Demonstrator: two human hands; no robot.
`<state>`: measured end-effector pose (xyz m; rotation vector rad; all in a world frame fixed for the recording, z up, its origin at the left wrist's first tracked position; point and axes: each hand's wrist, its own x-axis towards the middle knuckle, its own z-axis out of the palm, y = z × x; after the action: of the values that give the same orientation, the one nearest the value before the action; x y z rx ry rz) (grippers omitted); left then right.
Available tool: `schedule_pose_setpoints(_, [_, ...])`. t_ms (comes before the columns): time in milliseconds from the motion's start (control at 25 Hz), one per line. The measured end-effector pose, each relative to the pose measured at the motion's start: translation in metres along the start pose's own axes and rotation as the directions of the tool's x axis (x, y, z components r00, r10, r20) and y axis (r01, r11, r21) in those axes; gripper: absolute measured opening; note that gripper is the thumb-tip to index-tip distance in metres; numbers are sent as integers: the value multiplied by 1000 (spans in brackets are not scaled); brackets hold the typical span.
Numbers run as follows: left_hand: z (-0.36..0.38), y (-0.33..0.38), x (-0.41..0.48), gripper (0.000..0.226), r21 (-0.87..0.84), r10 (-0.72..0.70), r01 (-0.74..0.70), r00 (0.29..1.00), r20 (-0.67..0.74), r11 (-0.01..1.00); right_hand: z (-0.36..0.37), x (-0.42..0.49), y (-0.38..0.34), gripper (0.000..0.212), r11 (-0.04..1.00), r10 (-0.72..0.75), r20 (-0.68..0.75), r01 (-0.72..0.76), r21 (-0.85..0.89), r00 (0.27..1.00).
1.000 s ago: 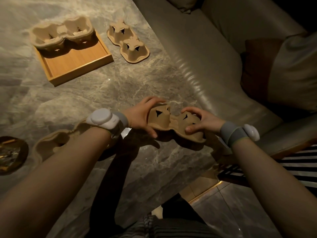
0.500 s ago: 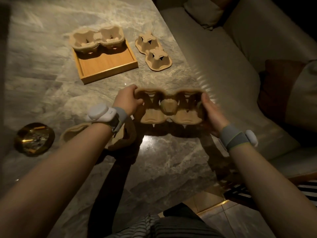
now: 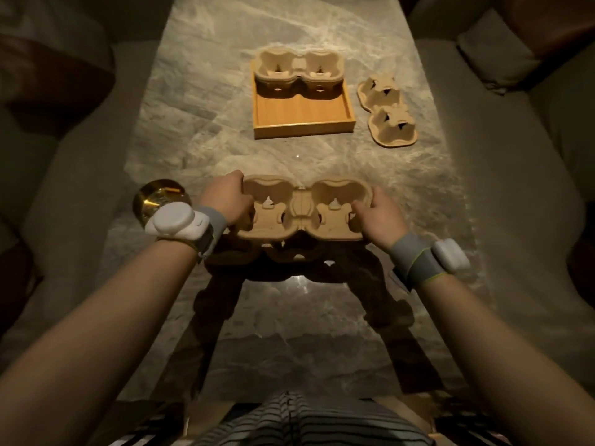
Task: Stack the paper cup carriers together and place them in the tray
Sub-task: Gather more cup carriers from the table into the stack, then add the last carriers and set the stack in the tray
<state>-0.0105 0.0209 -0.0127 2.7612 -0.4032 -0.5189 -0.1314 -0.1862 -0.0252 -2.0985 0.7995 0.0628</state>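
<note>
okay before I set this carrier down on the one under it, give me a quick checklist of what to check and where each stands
1. Both ends gripped: ok. Left hand and right hand hold the held carrier.
2. Cups facing up: ok.
3. Lined up over the lower carrier: cannot tell; it is mostly hidden in shadow.
4. Room in the tray: ok. One carrier in tray sits at the far end.
5. Upside-down carrier beside the tray: not ok, not yet stacked.

- Left hand (image 3: 227,201): fingers curled over left end of the cup carrier (image 3: 304,209), gripping.
- Right hand (image 3: 381,212): same grip on right end.
- Both forearms extended forward, 1 strapped sensor per wrist.
</note>
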Motion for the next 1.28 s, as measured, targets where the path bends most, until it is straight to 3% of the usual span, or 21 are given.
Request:
schedule_pose_setpoints(280, [6,-57,-9,33,277,-124,121,992,-9,953,47,2,-14,50,969,-29,222,82,-231,975])
schedule_pose_setpoints(520, [30,-71,-8,42,356,-115,91,992,47,930,67,4,-4,49,799,-48,226,173,-577,973])
schedule_pose_setpoints(760, [23,-67,-9,44,293,-90,69,994,59,954,57,4,2,51,831,-87,270,219,-512,959])
schedule_pose_setpoints(1040, [15,41,51,47,196,200,-213,976,83,957,-1,60,6,40,857,-132,18,124,-500,991])
schedule_pose_setpoints(1280, [28,148,153,44,260,418,-423,905,76,868,-52,137,19,43,814,-132,-228,-26,-581,965])
